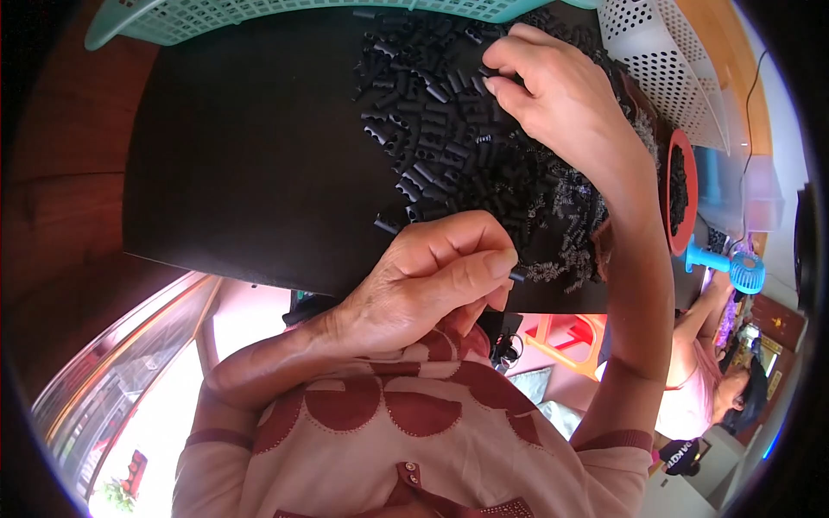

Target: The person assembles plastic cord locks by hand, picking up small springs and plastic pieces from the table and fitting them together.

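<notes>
Small black plastic tubes (432, 129) with holes in their sides lie in a loose heap over the right half of the dark tabletop. My left hand (449, 268) is closed at the table's near edge, and the dark end of a small black tube (516, 276) pokes out by its thumb. Over the far part of the heap, my right hand (557, 82) has thumb and forefinger curled toward each other among the tubes. What lies between those fingertips cannot be told from the black pieces behind. Small metal springs (566, 203) are scattered below my right wrist.
A green plastic basket (259, 19) borders the table's far side. White perforated basket (652, 60), red bowl (682, 194) of dark pieces and small blue fan (744, 273) stand on the right. Another person (699, 380) sits beyond, near an orange stool (566, 337).
</notes>
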The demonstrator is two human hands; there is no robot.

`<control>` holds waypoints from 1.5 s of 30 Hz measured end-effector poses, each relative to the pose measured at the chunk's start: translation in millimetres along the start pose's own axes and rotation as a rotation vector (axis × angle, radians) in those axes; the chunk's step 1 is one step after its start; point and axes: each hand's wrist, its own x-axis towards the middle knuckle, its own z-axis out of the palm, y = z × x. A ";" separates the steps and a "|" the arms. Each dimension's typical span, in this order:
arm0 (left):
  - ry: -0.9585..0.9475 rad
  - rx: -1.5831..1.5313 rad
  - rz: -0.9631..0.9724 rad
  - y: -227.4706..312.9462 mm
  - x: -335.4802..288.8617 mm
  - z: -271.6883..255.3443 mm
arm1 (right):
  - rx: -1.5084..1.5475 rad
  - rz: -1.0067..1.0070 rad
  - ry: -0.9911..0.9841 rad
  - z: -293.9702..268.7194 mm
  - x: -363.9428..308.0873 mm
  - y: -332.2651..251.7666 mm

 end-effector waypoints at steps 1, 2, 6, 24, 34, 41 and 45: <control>-0.001 0.000 0.000 0.1 -0.2 0.2 | -0.001 0.001 0.000 1.1 1.0 -1.4; 0.007 -0.001 0.006 0.1 -0.4 0.4 | -0.023 -0.012 0.011 2.9 1.6 -2.3; 0.017 -0.005 0.022 -1.9 0.8 0.0 | -0.045 -0.073 0.083 6.7 -1.2 -1.0; 0.083 -0.031 0.168 -13.3 8.6 6.1 | 0.804 0.133 0.209 -34.1 -126.6 -52.1; 0.111 0.068 0.164 -14.2 4.5 12.9 | 0.757 0.003 0.397 -24.1 -136.5 -60.4; 0.085 0.109 0.147 -12.5 2.2 16.0 | 0.853 0.087 0.400 -28.4 -140.8 -71.0; 0.075 0.111 0.143 -14.1 3.0 16.9 | 0.940 0.078 0.394 -29.8 -144.4 -73.8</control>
